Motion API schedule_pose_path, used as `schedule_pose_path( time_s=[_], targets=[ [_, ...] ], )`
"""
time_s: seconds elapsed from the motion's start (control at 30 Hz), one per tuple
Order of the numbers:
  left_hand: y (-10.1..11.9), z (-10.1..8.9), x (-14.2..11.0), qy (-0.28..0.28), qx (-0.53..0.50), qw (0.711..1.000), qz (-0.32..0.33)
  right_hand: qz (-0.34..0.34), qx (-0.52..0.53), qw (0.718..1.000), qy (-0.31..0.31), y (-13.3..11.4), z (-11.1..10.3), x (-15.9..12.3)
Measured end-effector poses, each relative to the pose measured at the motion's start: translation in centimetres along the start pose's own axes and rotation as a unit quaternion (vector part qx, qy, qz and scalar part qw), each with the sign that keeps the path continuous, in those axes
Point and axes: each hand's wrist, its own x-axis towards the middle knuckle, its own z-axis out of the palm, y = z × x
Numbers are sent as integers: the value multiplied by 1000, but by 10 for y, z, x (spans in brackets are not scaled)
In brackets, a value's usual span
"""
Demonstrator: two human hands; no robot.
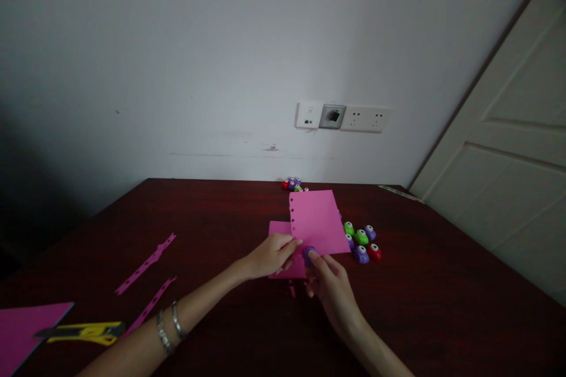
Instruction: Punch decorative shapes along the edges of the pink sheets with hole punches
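currently, two bare hands are working above a dark red-brown table (212, 212). the left hand (276, 254), with two silver-coloured bracelets (170, 327) circling its wrist, is pinching one pink sheet (316, 221) narrowly near its lower left corner. at least four small holes are running down that sheet's left edge. the right hand (329, 283) is gripping one purple punch (309, 255) at the same corner, its thumb pressing on top. a second pink sheet (279, 228) is lying partly beneath the raised one.

just right of the sheets, seven eye-topped punches (361, 238) are sitting in a group: four purple, two green, one red, with one mostly hidden. a farther cluster (292, 184) is showing about seven more, some partly covered. at the left, two punched pink strips (145, 264), one yellow cutter (84, 333) and a third pink sheet (26, 333) are resting. socket plates (342, 118) are lining the wall, their markings showing too small to read.
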Motion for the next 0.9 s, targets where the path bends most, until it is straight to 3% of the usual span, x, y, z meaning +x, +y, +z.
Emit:
schedule_pose_path(
  time_s=[0.5, 0.9],
  targets=[
    [-2, 1, 1, -3, -8, 1000, -8, 11, 13, 1000, -6, -2, 1, 0],
    [-18, 2, 8, -18, -60, 995, -83, 99, 0, 995, 20, -7, -1, 5]
  ],
)
